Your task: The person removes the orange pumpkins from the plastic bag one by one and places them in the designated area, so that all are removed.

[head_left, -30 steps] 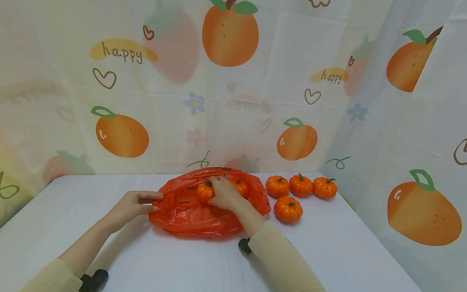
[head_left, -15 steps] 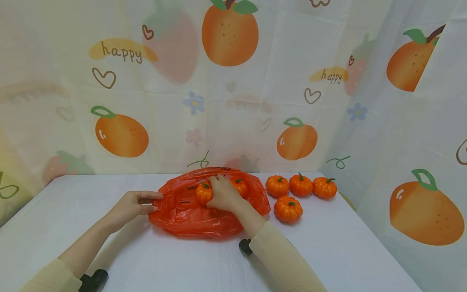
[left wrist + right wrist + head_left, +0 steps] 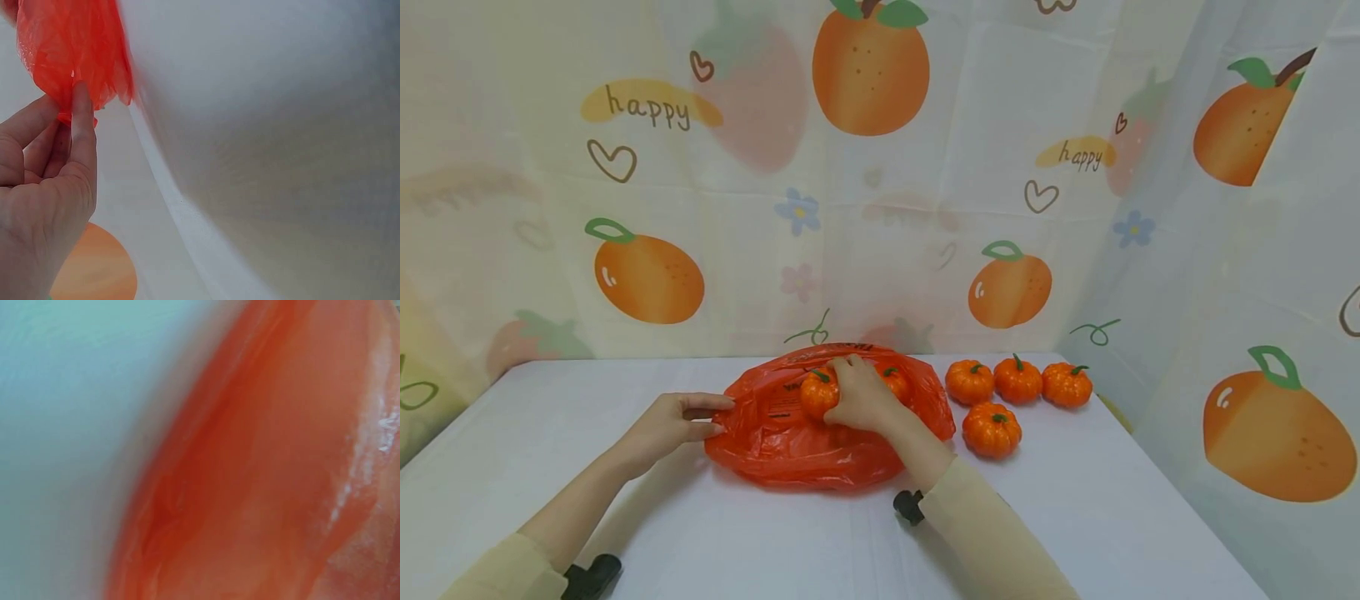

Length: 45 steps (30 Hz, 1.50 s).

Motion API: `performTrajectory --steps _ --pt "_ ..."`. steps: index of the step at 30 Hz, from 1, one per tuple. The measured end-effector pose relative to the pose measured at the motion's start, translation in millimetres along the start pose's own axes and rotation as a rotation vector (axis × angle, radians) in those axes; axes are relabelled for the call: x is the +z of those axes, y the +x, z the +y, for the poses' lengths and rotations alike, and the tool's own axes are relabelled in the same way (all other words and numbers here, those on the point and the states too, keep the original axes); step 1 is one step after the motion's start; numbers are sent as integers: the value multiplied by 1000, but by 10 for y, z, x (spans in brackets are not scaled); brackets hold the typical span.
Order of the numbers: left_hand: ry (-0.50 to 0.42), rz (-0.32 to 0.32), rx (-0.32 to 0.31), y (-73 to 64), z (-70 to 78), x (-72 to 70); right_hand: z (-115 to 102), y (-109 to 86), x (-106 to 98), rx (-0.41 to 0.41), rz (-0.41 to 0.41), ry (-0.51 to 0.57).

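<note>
A red plastic bag [image 3: 790, 450] lies on the table with its mouth spread. My left hand [image 3: 662, 429] pinches the bag's left edge between thumb and fingers; the left wrist view shows the gathered plastic [image 3: 75, 56] at those fingertips. Inside the mouth, my right hand [image 3: 861, 396] grips a small orange pumpkin [image 3: 818, 394] with a green stem. Another small pumpkin [image 3: 895, 382] sits in the bag just behind that hand, partly covered by it. In the right wrist view, blurred red plastic [image 3: 237, 487] fills most of the frame and hides the fingers.
To the right of the bag stand several more pumpkins: three in a back row, one of them the middle pumpkin [image 3: 1018, 381], and a nearer pumpkin [image 3: 992, 431]. The white table [image 3: 760, 550] ends at a printed curtain [image 3: 737, 250] behind.
My right hand and the pumpkin it grips have shifted very slightly left within the bag. The left hand stays on the bag's edge.
</note>
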State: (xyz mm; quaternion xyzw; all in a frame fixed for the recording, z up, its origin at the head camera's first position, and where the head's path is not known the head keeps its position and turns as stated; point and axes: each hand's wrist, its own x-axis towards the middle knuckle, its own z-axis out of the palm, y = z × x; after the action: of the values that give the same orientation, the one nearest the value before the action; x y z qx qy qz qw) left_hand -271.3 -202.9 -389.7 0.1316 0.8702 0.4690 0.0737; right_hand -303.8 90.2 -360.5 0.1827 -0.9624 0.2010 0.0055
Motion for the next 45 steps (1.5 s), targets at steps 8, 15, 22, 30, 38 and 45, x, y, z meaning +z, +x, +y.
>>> performTrajectory --steps 8,15,22,30,38,45 --pt "-13 2 29 -8 4 0 -26 -95 -101 -23 -5 20" --pt "-11 3 37 -12 6 -3 7 -137 -150 -64 1 26" --pt "-12 0 39 -8 -1 -5 41 -182 -176 -58 -3 35" --pt "-16 -3 39 -11 7 -5 102 -235 -202 -69 4 69" --pt "-11 -5 43 -10 9 -11 169 -273 -221 -81 27 90" --pt "-1 -8 41 -8 -2 -9 240 -306 -234 -88 30 121"
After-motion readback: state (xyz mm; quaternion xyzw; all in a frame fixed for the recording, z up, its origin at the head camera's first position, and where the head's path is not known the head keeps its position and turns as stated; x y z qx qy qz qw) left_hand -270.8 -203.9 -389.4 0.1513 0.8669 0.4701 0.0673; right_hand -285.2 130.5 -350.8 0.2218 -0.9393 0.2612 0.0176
